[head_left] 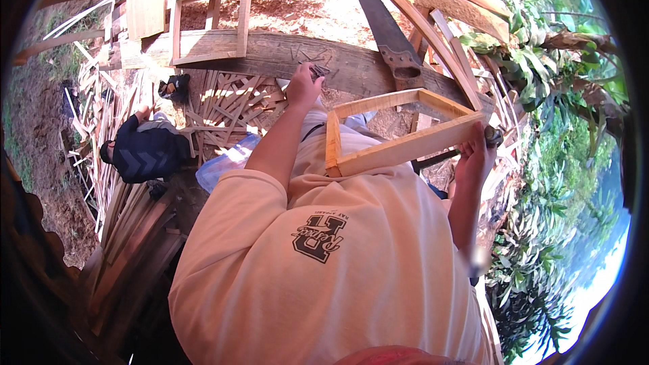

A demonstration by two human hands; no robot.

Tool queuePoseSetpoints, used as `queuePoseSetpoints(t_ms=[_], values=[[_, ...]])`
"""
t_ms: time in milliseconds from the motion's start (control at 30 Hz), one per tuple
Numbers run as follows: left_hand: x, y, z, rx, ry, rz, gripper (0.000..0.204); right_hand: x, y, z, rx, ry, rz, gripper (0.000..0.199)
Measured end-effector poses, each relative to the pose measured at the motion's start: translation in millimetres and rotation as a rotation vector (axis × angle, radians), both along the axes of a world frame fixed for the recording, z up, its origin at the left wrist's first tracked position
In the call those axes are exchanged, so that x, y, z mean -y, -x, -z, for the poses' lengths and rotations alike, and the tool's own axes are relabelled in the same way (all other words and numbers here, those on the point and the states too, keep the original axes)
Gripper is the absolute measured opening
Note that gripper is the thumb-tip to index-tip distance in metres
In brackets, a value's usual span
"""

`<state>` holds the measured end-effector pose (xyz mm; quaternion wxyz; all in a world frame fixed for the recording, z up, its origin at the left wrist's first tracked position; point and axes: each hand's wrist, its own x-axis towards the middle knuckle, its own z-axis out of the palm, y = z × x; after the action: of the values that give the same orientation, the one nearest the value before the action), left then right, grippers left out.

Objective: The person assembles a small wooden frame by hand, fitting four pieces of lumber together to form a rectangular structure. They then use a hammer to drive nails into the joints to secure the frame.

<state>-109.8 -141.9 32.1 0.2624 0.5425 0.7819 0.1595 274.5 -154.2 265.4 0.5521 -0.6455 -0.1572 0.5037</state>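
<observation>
My right hand (472, 155) grips the corner of a rectangular wooden frame (399, 151), tilted in front of my shirt. A hammer is held in the same hand, its metal head (494, 136) past my fingers and its dark handle (436, 159) below the frame. My left hand (305, 84) reaches to the near edge of a weathered plank (270, 54), fingers closed on a few nails (318, 71). More loose nails (307, 52) lie on the plank beside it. A handsaw (385, 20) rests across the plank to the right, handle toward me.
A second wooden frame (244, 20) stands on the plank at the left, next to a flat board (147, 5). Cut strips (230, 105) are heaped on the ground. Another person (147, 149) sits low at the left. Long timbers (433, 40) and leafy plants (541, 182) are at the right.
</observation>
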Motion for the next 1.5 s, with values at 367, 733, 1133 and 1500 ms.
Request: queuePoseSetpoints(t_ms=[367,733,1133,1500], values=[[4,12,0,-0.043,-0.094,0.082,0.030,2,-4,5,-0.028,-0.007,-0.017,0.031],[0,15,1,-0.281,-0.247,0.329,0.013,-2,-6,8,-0.029,-0.011,-0.034,0.020],[-52,-129,-239,0.788,-0.238,0.197,0.014,-3,1,15,0.081,-0.028,-0.049,0.045],[-56,-243,-268,1.074,0.133,0.243,0.016,4,-10,29,-0.129,-0.194,-0.056,0.034]])
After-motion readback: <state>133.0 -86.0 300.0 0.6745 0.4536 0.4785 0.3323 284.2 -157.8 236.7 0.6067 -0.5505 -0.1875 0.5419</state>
